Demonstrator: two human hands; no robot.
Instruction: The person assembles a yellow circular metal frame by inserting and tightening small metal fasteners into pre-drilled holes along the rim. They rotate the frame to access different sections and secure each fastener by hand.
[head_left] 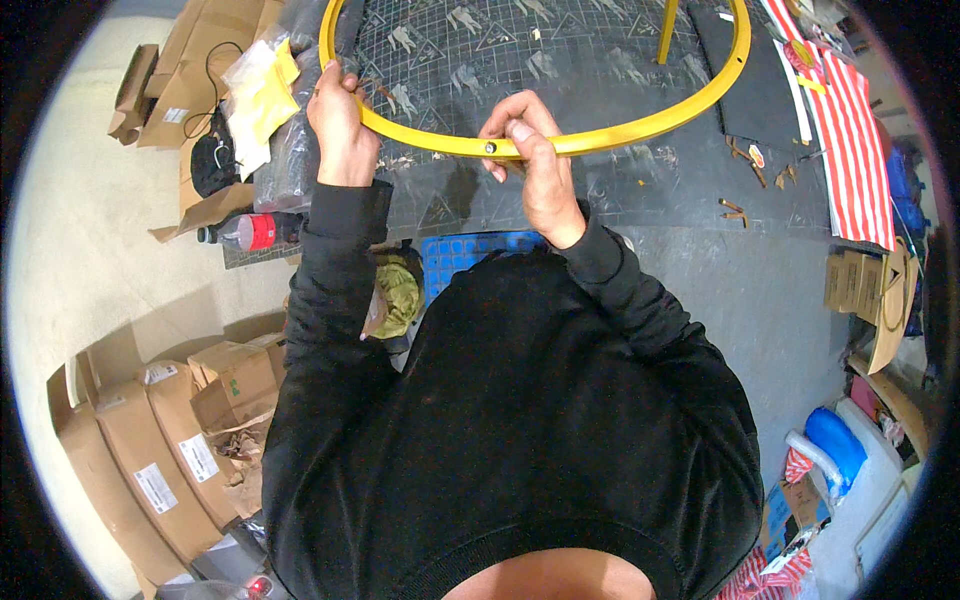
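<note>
A large yellow ring (420, 139) spans the top of the view, its near curve towards me. On its left side my left hand (340, 115) is closed round the rim. My right hand (540, 155) pinches the near part of the rim, thumb on top and fingers curled beneath. Just left of that thumb a small silver bolt or screw (490, 148) sits in the rim. A yellow post (667, 35) stands inside the ring at the far right. A small dark hole shows in the rim on the right.
Under the ring lies a dark patterned mat (600, 110). Brown bent pieces (735, 212) and a red-striped bag (855, 150) lie at right. At left are a bottle with a red label (255, 232), yellow cloth (265, 95) and cardboard boxes (140, 480). A blue crate (465, 250) sits below the mat's edge.
</note>
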